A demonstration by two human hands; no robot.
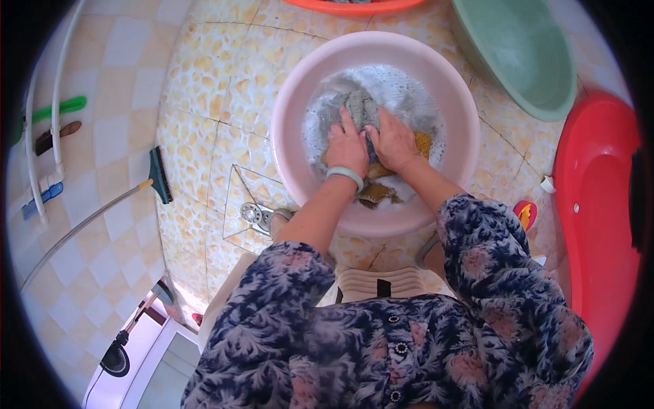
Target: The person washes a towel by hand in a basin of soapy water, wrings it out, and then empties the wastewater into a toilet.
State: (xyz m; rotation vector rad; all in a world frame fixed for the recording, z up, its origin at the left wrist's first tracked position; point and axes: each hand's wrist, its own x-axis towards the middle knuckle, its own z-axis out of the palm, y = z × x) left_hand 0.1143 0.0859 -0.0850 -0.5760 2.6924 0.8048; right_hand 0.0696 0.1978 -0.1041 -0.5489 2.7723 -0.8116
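Note:
In front of me a pale pink basin (286, 146) holds sudsy water (415, 88). My left hand (347, 148), with a pale green bangle (345, 176) at its wrist, grips a wet grey cloth (361, 105) from the left side. From the right, my right hand (395, 142) is closed on the same cloth, its thumb close to my left fingers. The cloth bunches up between and beyond both hands, partly under foam. A mustard-brown textured cloth (377, 194) lies in the water beneath my wrists, partly hidden by my right hand.
Beyond the basin are an orange-red basin (354, 7) and a green tub (521, 54). A red tub (593, 204) stands at the right. On the left are a floor drain (256, 215), a long-handled floor brush (160, 176) and a wall rail (33, 150) with brushes.

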